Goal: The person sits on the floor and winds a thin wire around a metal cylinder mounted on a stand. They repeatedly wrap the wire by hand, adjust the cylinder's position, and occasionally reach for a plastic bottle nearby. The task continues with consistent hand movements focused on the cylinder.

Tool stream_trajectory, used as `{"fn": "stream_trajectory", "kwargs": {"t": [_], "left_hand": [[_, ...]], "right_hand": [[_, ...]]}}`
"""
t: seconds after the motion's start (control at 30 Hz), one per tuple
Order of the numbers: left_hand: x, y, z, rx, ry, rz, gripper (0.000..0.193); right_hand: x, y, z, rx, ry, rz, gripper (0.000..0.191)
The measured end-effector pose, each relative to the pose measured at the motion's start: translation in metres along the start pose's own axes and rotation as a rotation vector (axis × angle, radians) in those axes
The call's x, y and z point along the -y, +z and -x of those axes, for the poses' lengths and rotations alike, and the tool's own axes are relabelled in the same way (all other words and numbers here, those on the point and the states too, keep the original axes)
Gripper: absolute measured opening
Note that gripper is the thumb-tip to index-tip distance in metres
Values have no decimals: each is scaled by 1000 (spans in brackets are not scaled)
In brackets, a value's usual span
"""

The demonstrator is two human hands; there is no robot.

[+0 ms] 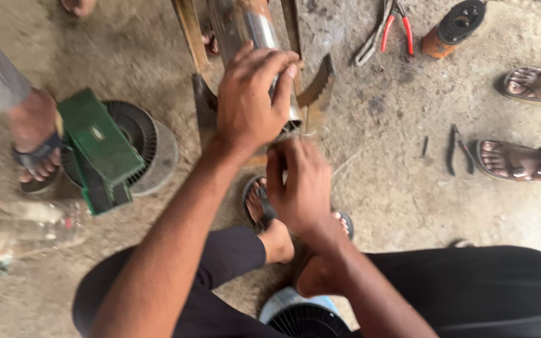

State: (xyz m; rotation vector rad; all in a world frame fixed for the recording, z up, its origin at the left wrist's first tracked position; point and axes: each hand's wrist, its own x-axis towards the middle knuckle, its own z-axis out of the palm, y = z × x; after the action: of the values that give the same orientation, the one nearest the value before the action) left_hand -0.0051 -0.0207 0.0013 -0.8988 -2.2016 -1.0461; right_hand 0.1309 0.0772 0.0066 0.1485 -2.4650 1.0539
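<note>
the metal cylinder [255, 37] stands between rusty frame bars [190, 28] on the concrete floor [396, 188]; it looks heavy, stiff and smooth, best taken around its middle. the left hand [248, 100] wraps curled fingers around its lower part. the right hand [298, 181] pinches something thin at its base. the clear plastic bottle [29, 228] lies on its side; its contents are unclear.

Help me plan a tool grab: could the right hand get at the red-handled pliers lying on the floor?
Probably, with a stretch. The right hand is low by the metal cylinder; the red-handled pliers lie up and right on open floor, nothing between.
</note>
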Motion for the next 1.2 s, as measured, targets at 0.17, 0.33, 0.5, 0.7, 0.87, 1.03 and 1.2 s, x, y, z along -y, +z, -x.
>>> {"fn": "stream_trajectory", "kwargs": {"t": [0.17, 0.33, 0.5, 0.7, 0.87, 1.03, 1.2], "left_hand": [[-14, -6, 2, 1, -146, 143, 17], [-29, -20, 11, 11, 10, 5, 15], [-27, -44, 19, 7, 21, -108, 16], [-22, -49, 15, -132, -240, 85, 16], [-32, -32, 40, -255, -283, 66, 25], [-41, -17, 81, -295, -199, -10, 39], [-27, -12, 97, -191, -268, -110, 41]], "right_hand": [[4, -22, 17, -44, -23, -23, 3], [-16, -49, 15, 184, 18, -79, 10], [-21, -58, 8, 301, -24, -222, 11], [-30, -51, -18, 233, -56, -430, 10], [-25, -36, -39, 289, 154, -1054, 18], [-7, -28, -57, 368, 390, -1286, 17], [-6, -16, -46, 311, 485, -864, 19]]}}
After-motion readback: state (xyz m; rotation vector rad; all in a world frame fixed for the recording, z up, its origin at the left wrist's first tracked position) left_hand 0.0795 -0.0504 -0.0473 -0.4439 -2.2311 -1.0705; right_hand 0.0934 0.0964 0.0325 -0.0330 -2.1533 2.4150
